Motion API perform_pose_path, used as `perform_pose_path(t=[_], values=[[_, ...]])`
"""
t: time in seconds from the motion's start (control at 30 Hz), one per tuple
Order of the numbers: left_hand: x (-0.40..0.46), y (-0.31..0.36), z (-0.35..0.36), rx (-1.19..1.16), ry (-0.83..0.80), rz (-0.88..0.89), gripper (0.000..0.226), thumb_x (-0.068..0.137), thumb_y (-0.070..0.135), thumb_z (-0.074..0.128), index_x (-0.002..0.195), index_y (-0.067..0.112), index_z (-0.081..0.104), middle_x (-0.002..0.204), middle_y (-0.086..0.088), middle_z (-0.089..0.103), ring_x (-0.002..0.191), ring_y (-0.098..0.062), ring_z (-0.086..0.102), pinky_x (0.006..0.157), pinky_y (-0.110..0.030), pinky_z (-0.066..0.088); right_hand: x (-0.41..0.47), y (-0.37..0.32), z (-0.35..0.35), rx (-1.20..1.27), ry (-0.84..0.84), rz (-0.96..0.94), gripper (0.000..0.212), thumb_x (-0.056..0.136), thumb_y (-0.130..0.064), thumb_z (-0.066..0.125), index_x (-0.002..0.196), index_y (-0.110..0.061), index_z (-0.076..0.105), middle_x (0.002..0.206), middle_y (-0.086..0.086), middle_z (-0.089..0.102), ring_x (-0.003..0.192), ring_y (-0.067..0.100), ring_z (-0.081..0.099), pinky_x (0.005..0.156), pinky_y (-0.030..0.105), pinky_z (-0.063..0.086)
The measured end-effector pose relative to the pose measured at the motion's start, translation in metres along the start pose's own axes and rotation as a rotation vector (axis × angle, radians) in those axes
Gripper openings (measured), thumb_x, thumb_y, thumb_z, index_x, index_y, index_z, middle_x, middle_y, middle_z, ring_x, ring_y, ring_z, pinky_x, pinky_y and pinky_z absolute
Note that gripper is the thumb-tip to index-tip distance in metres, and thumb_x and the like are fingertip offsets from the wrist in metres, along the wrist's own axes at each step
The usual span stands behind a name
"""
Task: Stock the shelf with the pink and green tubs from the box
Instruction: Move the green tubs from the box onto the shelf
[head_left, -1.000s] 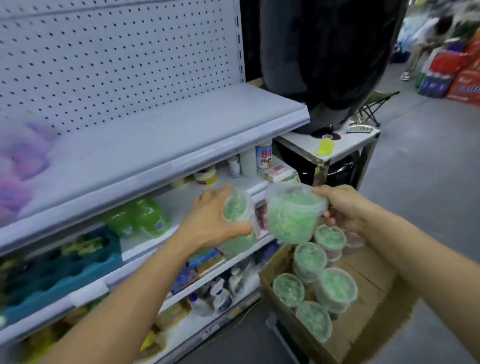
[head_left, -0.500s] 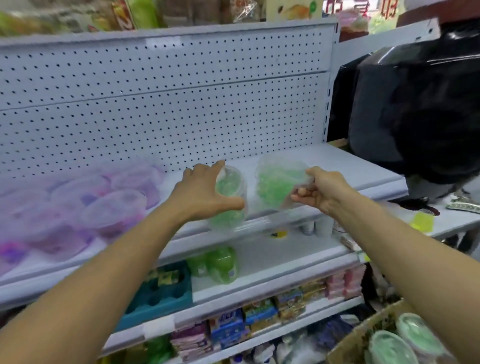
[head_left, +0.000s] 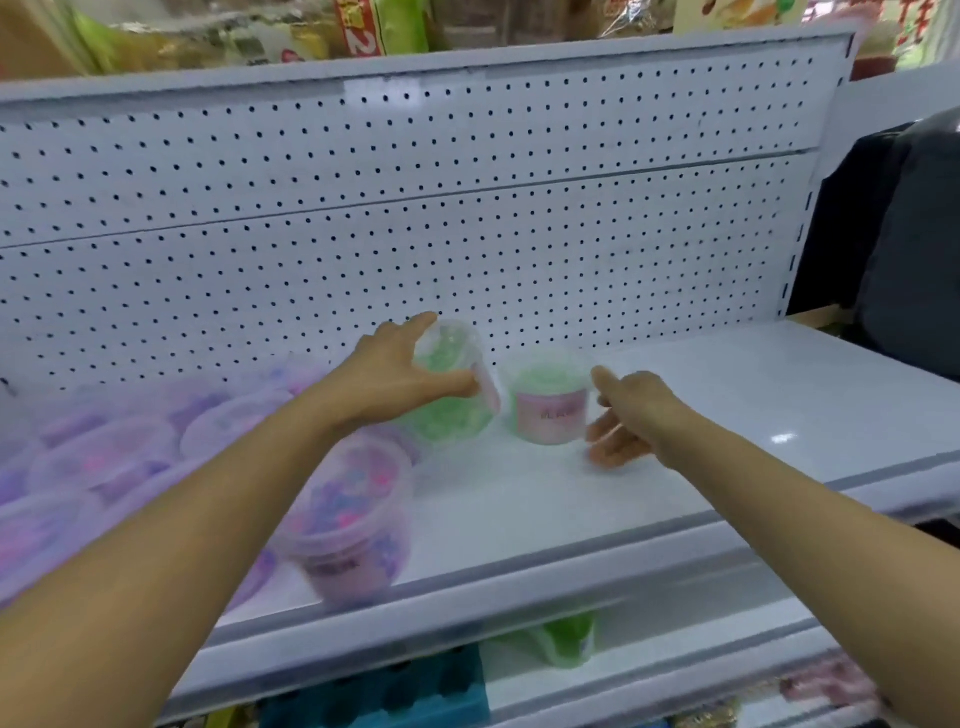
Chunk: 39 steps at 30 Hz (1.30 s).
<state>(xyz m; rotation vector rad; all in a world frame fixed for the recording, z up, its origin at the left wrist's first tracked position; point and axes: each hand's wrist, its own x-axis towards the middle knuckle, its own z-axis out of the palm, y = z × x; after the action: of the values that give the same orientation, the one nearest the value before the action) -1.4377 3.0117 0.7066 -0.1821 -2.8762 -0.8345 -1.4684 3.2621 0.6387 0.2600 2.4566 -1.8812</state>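
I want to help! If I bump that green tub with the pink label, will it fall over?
Probably not: the green tub with the pink label stands upright on the flat shelf, squat and wide. It looks like thin plastic, likely light, so a push might slide it.

A white pegboard (head_left: 467, 234) backs the unit. Below, a green bottle (head_left: 566, 642) stands beside a teal tray (head_left: 374, 699). Packaged goods (head_left: 311, 31) line the top.

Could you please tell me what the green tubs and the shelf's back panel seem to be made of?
The green tubs look like clear, glossy plastic: the green filling shows through the walls. The back panel appears to be white-painted sheet metal, judging by its regular punched holes, though blur leaves that open.
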Motion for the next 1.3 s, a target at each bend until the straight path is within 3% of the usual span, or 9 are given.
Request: perform_pose_path(t=[0.1, 0.23, 0.33, 0.63, 0.77, 0.87, 1.07, 1.2, 1.3], values=[[0.010, -0.007, -0.007, -0.111, -0.010, 0.007, 0.099, 0.059, 0.066, 0.067, 0.145, 0.045, 0.024, 0.150, 0.004, 0.030, 0.135, -0.019, 0.033, 0.096, -0.035, 0.035, 0.018, 0.004, -0.007, -0.299, 0.256, -0.435, 0.030, 0.089, -0.048, 0.050, 0.088, -0.018, 0.054, 0.087, -0.002, 0.063, 0.077, 0.020, 0.062, 0.076, 0.041, 0.050], [0.023, -0.012, -0.019, -0.189, 0.025, 0.030, 0.092, 0.070, 0.055, 0.073, 0.147, 0.040, 0.025, 0.153, 0.004, 0.028, 0.134, -0.017, 0.036, 0.094, -0.031, 0.034, 0.035, 0.008, 0.012, -0.409, -0.081, -0.684, 0.023, 0.081, -0.037, 0.071, 0.103, -0.036, 0.064, 0.115, -0.016, 0.051, 0.116, 0.011, 0.038, 0.095, 0.027, 0.036], [0.034, -0.016, -0.034, -0.234, 0.067, -0.001, 0.090, 0.072, 0.055, 0.071, 0.147, 0.039, 0.025, 0.152, 0.003, 0.030, 0.125, -0.015, 0.041, 0.091, -0.032, 0.034, 0.055, 0.001, 0.030, -0.470, -0.072, -0.708, 0.026, 0.082, -0.035, 0.069, 0.107, -0.032, 0.063, 0.117, -0.012, 0.053, 0.121, 0.014, 0.036, 0.100, 0.028, 0.032], [0.058, -0.030, -0.055, -0.283, 0.119, -0.090, 0.090, 0.071, 0.057, 0.070, 0.146, 0.032, 0.027, 0.150, 0.000, 0.033, 0.117, -0.016, 0.043, 0.089, -0.033, 0.034, 0.106, -0.039, 0.076, -0.661, -0.077, -0.561, 0.025, 0.091, -0.039, 0.056, 0.106, -0.023, 0.046, 0.097, 0.000, 0.053, 0.070, 0.019, 0.049, 0.061, 0.032, 0.039], [0.066, -0.029, -0.050, -0.302, 0.072, -0.116, 0.092, 0.064, 0.060, 0.072, 0.142, 0.034, 0.033, 0.146, 0.001, 0.038, 0.116, -0.017, 0.046, 0.091, -0.033, 0.035, 0.122, -0.048, 0.066, -0.675, -0.223, -0.525, 0.024, 0.092, -0.044, 0.048, 0.106, -0.023, 0.050, 0.104, 0.004, 0.057, 0.077, 0.019, 0.055, 0.071, 0.034, 0.045], [0.072, -0.020, -0.044, -0.306, -0.002, -0.067, 0.093, 0.054, 0.057, 0.075, 0.137, 0.039, 0.039, 0.140, 0.007, 0.041, 0.118, -0.014, 0.046, 0.095, -0.032, 0.035, 0.114, -0.067, 0.045, -0.370, -0.174, -0.510, 0.030, 0.093, -0.046, 0.045, 0.102, -0.020, 0.058, 0.107, 0.001, 0.056, 0.096, 0.022, 0.058, 0.091, 0.042, 0.048], [0.087, 0.032, -0.011, -0.239, -0.205, 0.205, 0.108, 0.049, 0.041, 0.084, 0.142, 0.041, 0.030, 0.140, 0.014, 0.040, 0.129, 0.000, 0.038, 0.093, -0.016, 0.038, 0.089, -0.100, -0.011, 0.026, -0.660, -0.060, 0.091, 0.070, -0.082, 0.044, 0.123, -0.010, 0.058, 0.117, 0.017, 0.064, 0.095, 0.035, 0.068, 0.078, 0.045, 0.055], [0.103, 0.063, 0.021, -0.193, -0.266, 0.300, 0.106, 0.055, 0.032, 0.086, 0.143, 0.043, 0.026, 0.140, 0.018, 0.040, 0.130, 0.005, 0.036, 0.102, -0.021, 0.037, 0.091, -0.086, -0.040, 0.024, -0.622, -0.038, 0.060, 0.081, -0.063, 0.054, 0.116, -0.015, 0.065, 0.123, 0.017, 0.060, 0.101, 0.037, 0.063, 0.084, 0.050, 0.054], [0.116, 0.068, 0.034, -0.121, -0.218, 0.286, 0.109, 0.059, 0.044, 0.087, 0.146, 0.044, 0.021, 0.150, 0.021, 0.026, 0.138, 0.002, 0.024, 0.112, -0.030, 0.027, 0.099, -0.060, -0.058, 0.111, -0.390, 0.053, 0.049, 0.086, -0.049, 0.052, 0.114, -0.010, 0.061, 0.111, 0.016, 0.056, 0.088, 0.035, 0.061, 0.069, 0.046, 0.057]])
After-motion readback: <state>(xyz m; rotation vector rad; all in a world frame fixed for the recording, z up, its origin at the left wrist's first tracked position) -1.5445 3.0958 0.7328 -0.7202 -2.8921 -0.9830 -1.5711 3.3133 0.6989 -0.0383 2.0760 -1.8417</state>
